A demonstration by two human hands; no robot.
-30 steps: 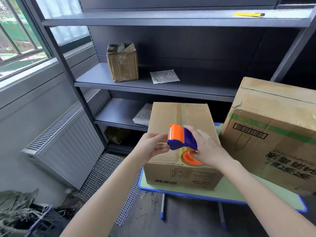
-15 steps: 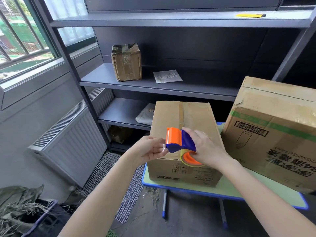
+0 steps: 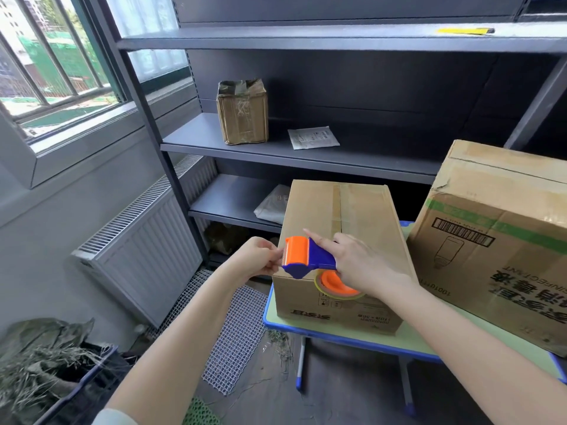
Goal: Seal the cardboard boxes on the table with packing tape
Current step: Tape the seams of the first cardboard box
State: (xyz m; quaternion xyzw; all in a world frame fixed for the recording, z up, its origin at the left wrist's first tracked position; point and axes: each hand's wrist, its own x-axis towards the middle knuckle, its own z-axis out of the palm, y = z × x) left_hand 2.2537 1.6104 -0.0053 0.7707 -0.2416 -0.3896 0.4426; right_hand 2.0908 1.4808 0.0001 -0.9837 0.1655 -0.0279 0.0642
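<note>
A brown cardboard box (image 3: 362, 210) with a tape strip along its top seam stands on the small green table (image 3: 408, 340) with a blue rim. My right hand (image 3: 362, 265) grips the blue and orange tape dispenser (image 3: 306, 256) over the box's near left corner, the tape roll hanging below it. At the dispenser's orange front edge my left hand (image 3: 260, 256) pinches the tape end, which is too thin to make out. A larger printed box (image 3: 497, 240) lies tilted on the table to the right.
A dark metal shelf unit (image 3: 276, 154) stands behind the table, with a small worn box (image 3: 242, 113), a paper sheet (image 3: 313, 138) and a yellow tool (image 3: 463, 30) on it. A radiator (image 3: 147, 240) sits below the window at left. A bin of dry plants (image 3: 46, 369) stands at lower left.
The view has swung left. Both hands with the dispenser have stayed at the box's near left corner, and the left hand's fingers have closed on the dispenser's front edge.
</note>
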